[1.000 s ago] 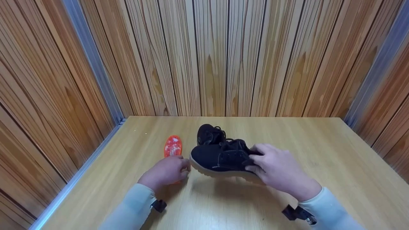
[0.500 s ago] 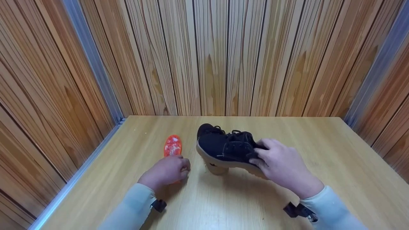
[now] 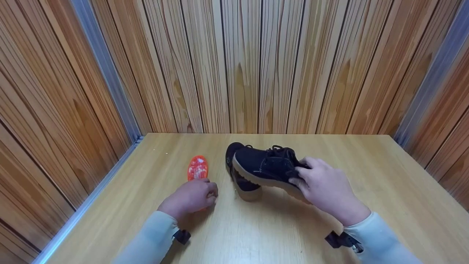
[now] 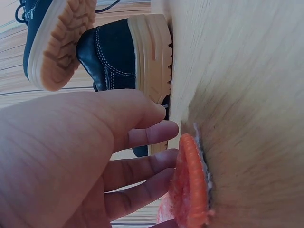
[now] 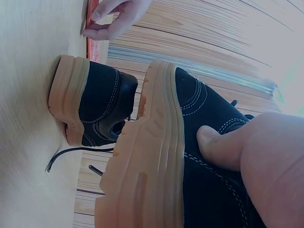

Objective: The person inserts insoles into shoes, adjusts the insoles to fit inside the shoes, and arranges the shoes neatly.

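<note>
tan-soled dark shoe [image 3: 269, 165]: tilted, raised | orange-rimmed oval object [image 3: 198, 168]: lying flat, left of the shoe

Striped wood-grain walls are standing around a pale surface

The pale surface [image 3: 256, 234] is showing fine, light wood grain and catching a soft sheen near its front. Behind it, a back wall [image 3: 245, 66] of upright planks with dark seams is rising. A left wall [image 3: 40, 91] and a right wall [image 3: 449, 146] are flanking it, their planks looking slanted. Bluish metal strips [image 3: 110, 73] are lining both corners, and a lower strip [image 3: 88, 201] is running along the surface's left edge. Two tiny white specks [image 3: 154, 149] are lying near the far left corner.
</note>
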`<state>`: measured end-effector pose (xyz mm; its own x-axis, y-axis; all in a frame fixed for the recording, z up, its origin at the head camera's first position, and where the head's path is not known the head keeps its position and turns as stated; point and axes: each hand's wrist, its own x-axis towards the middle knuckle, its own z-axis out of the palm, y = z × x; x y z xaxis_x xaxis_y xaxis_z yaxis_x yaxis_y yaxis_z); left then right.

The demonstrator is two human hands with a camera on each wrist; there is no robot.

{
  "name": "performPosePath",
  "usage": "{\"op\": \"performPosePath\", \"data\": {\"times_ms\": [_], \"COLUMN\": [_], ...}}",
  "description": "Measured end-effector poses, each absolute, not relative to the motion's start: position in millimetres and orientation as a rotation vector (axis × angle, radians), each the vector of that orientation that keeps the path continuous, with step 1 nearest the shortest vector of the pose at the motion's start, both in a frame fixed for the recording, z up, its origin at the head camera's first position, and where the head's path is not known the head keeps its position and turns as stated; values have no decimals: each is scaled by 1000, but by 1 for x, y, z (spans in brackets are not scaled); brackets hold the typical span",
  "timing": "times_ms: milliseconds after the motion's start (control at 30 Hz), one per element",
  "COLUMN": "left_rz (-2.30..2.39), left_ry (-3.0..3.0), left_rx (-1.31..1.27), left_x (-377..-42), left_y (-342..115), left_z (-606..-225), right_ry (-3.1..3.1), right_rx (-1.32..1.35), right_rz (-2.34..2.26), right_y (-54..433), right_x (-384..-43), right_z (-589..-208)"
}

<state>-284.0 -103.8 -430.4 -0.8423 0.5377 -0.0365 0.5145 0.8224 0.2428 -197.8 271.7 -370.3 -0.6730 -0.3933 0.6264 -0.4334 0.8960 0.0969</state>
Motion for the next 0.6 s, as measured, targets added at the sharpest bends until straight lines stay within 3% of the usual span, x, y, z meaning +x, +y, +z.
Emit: {"op": "performPosePath", "data": {"times_ms": [600], "left_rz": [343], "left_ry": [2909], "left_rx": [890], "left_x": [-285], "left_y": [-104], "left_z": [-432], "right_ry": [-2465], "right_rx": [455], "right_rz": [152], "right_y": [280], "right_x": [-205], "right_z": [-374]}}
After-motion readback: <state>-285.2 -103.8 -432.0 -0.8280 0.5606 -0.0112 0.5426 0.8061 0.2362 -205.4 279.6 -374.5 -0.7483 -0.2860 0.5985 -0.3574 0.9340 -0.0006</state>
